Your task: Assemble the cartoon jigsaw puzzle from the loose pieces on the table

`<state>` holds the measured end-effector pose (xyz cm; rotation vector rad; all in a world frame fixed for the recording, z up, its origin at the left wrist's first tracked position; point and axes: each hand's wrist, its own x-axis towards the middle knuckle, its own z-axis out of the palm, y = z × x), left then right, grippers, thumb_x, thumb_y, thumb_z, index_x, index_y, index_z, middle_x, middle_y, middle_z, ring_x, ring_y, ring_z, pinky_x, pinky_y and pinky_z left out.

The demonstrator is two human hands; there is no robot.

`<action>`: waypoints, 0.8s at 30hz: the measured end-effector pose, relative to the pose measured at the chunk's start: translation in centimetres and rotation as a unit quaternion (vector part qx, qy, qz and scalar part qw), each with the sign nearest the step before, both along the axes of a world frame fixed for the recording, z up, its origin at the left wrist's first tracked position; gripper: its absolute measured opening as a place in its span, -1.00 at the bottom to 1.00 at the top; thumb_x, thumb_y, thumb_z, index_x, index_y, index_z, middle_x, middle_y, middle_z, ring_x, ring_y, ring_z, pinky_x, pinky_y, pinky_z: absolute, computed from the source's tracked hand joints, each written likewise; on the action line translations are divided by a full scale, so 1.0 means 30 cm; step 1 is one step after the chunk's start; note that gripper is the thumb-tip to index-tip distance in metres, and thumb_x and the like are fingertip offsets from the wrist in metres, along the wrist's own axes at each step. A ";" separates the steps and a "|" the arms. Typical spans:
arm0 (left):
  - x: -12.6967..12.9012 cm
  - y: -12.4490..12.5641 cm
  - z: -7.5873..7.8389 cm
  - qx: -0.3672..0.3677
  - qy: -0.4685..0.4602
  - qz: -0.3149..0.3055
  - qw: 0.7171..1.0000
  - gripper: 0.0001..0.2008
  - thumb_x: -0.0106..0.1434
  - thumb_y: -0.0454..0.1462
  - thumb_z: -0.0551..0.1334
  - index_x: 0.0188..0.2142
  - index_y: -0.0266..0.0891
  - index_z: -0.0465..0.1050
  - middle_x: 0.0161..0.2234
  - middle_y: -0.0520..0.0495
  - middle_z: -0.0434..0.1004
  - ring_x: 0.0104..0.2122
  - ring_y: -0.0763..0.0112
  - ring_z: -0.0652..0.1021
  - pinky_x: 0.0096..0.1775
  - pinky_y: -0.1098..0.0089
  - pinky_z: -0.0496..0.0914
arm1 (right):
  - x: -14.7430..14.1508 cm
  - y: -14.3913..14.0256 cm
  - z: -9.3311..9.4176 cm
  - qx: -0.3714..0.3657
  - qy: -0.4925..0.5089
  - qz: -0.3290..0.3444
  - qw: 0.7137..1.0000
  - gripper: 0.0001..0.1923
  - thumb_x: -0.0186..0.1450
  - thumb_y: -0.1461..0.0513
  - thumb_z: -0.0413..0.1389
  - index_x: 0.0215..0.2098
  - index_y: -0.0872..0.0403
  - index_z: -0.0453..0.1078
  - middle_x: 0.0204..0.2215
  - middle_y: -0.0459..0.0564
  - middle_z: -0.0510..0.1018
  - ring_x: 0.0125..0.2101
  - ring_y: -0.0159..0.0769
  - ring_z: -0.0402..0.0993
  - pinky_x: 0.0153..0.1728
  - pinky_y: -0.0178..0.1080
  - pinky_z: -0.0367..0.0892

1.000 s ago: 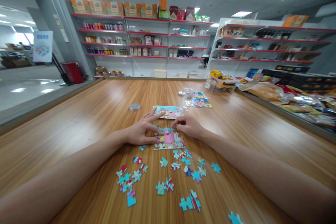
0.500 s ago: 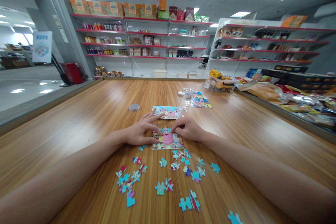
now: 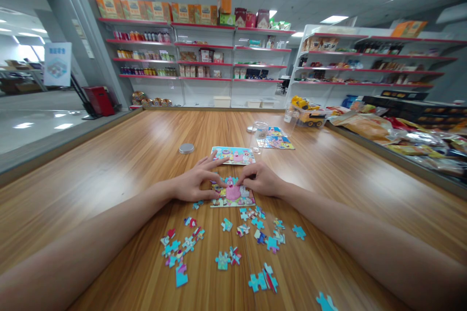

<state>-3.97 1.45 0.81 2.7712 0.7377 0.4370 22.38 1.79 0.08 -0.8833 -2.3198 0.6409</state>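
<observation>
L hand (image 3: 195, 182) is lying back-up at the L side of the puzzle (image 3: 233, 194), thumb & index spreading apart w/ tips resting on or at its edge; other fingers are fanning fwd., 1 tip overlapping the picture card (image 3: 239, 155) in this view. R hand (image 3: 260, 179) is arching in from the opp. side, fingers curling, index tip meeting the puzzle just R of its pink figure; whether they are pinching a pc., cannot tell. L forearm (image 3: 109, 233) & R forearm (image 3: 346, 226) are slanting in from the lower corners.

Vs. 1 s ago: R fingertips are sitting lower, on the puzzle rather than by its top R; L hand is keeping approx. the same pose; loose pcs. (image 3: 226, 225) are keeping their layout.

Counts: 1 puzzle, partly assembled, is lying on the tabletop (image 3: 146, 131) btwn. the hands, its top edge running uneven; 1 picture card is lying just beyond. Loose pcs. are scattering nearer the viewer, 3 lying singly at centre, R & bottom R, others overlapping, total uncertain. 1 grey lid (image 3: 187, 148) is lying far L; 1 clear jar (image 3: 261, 131) is standing far R, near 1 pale lid (image 3: 250, 129).
</observation>
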 end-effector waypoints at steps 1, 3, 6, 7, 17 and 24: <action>0.000 0.001 -0.001 0.001 0.001 0.000 1.000 -0.67 0.24 -0.01 0.23 -0.04 0.01 0.51 0.35 0.04 -0.11 0.32 -0.10 -0.18 0.26 -0.12 -0.25 | 0.000 0.000 0.000 -0.002 0.000 0.001 1.000 -0.73 0.09 0.40 0.02 -0.45 0.15 0.58 -0.55 -0.03 0.58 -0.54 -0.40 0.43 -0.49 -0.40 0.26; -0.001 0.002 -0.001 0.003 -0.002 -0.002 1.000 -0.67 0.24 -0.01 0.24 -0.04 0.00 0.51 0.35 0.03 -0.10 0.32 -0.10 -0.18 0.26 -0.11 -0.25 | 0.000 -0.001 0.000 -0.001 -0.001 0.000 1.000 -0.73 0.09 0.40 0.02 -0.44 0.16 0.58 -0.55 -0.03 0.58 -0.54 -0.40 0.43 -0.50 -0.40 0.26; 0.000 0.003 -0.001 0.002 -0.009 -0.007 1.000 -0.67 0.23 -0.02 0.25 -0.06 -0.03 0.52 0.34 0.02 -0.06 0.32 -0.08 -0.17 0.27 -0.10 -0.24 | -0.001 0.001 -0.002 0.002 -0.008 -0.004 1.000 -0.73 0.09 0.40 0.02 -0.45 0.16 0.58 -0.56 -0.03 0.58 -0.55 -0.41 0.41 -0.50 -0.40 0.25; 0.001 0.002 0.000 0.002 -0.011 -0.009 1.000 -0.68 0.24 -0.03 0.25 -0.06 -0.03 0.52 0.33 0.02 -0.05 0.32 -0.07 -0.16 0.27 -0.09 -0.24 | -0.001 0.002 -0.003 0.002 -0.009 -0.005 1.000 -0.74 0.09 0.40 0.02 -0.45 0.16 0.58 -0.56 -0.04 0.57 -0.55 -0.41 0.41 -0.50 -0.40 0.24; 0.001 0.000 -0.004 0.003 -0.020 -0.015 1.000 -0.67 0.24 -0.06 0.26 -0.03 -0.05 0.51 0.33 -0.03 -0.04 0.31 -0.08 -0.08 0.26 -0.11 -0.18 | 0.003 0.004 -0.007 -0.006 -0.012 -0.002 1.000 -0.75 0.09 0.40 0.02 -0.47 0.18 0.57 -0.59 -0.05 0.55 -0.59 -0.44 0.35 -0.54 -0.42 0.18; -0.003 0.003 -0.005 0.002 -0.016 -0.008 1.000 -0.67 0.24 -0.08 0.27 -0.02 -0.05 0.51 0.34 -0.04 -0.08 0.31 -0.10 -0.09 0.24 -0.14 -0.13 | 0.000 0.005 -0.005 0.022 -0.017 0.001 1.000 -0.76 0.09 0.41 0.03 -0.48 0.19 0.56 -0.61 -0.06 0.54 -0.59 -0.45 0.33 -0.54 -0.41 0.17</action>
